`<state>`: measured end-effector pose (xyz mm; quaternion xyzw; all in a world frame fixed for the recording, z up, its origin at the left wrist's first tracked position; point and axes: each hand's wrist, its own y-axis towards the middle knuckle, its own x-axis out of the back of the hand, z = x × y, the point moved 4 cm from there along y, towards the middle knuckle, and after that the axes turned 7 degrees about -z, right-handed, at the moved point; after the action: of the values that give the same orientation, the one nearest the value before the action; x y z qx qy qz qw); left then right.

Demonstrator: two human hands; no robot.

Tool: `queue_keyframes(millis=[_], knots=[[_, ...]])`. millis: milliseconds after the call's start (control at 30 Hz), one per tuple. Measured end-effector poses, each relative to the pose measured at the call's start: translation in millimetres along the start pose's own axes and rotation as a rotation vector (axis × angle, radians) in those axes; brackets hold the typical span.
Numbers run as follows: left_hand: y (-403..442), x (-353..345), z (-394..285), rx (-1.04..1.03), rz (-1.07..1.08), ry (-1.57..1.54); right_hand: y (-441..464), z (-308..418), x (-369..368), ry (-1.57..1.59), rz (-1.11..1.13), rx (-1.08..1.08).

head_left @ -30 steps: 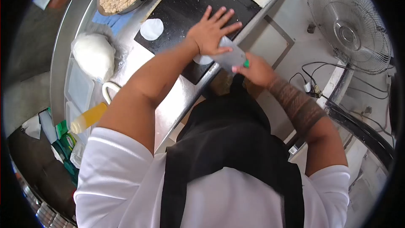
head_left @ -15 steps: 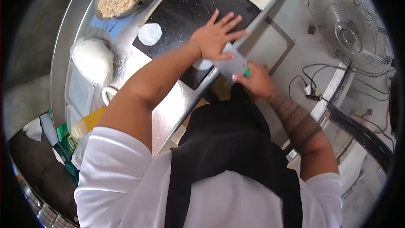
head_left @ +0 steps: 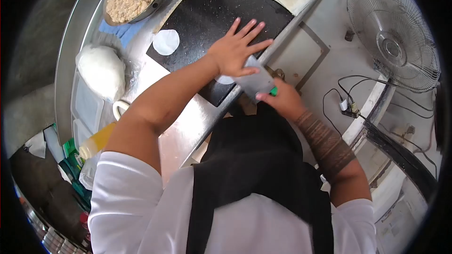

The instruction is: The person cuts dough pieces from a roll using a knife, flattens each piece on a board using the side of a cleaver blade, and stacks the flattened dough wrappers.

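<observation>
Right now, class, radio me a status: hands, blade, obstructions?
Left hand spread, overlapping broad blade. Right hand gripping its green handle. Near white disc partly hidden; left hand blocks the view.

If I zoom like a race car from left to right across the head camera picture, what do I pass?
Bag of white stuff → white disc → left hand → flat blade → right hand → fan.

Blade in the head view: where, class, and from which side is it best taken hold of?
Probably by the green handle, from the person's right, where the right grip is wrapped round it. The broad, flat blade extends left from there, and the left grip lies over its far part.
</observation>
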<state>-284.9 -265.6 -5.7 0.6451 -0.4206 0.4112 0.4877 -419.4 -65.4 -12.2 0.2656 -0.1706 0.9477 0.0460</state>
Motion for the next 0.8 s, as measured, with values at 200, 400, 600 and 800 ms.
queue_keyframes(millis=[200, 400, 600, 800], knots=[[46.9, -0.4, 49.4, 0.042, -0.152, 0.174, 71.1, 18.8, 63.3, -0.365, 0.004, 0.039], [0.4, 32.2, 28.9, 0.006, -0.064, 0.030, 26.6, 31.8, 15.6, -0.027, 0.051, -0.030], [20.7, -4.9, -1.3, 0.043, -0.044, -0.002, 11.6, -3.2, 29.2, -0.039, -0.023, 0.049], [49.4, 8.6, 51.7, 0.104, -0.191, 0.182, 77.6, 17.1, 67.7, -0.209, 0.022, 0.043]])
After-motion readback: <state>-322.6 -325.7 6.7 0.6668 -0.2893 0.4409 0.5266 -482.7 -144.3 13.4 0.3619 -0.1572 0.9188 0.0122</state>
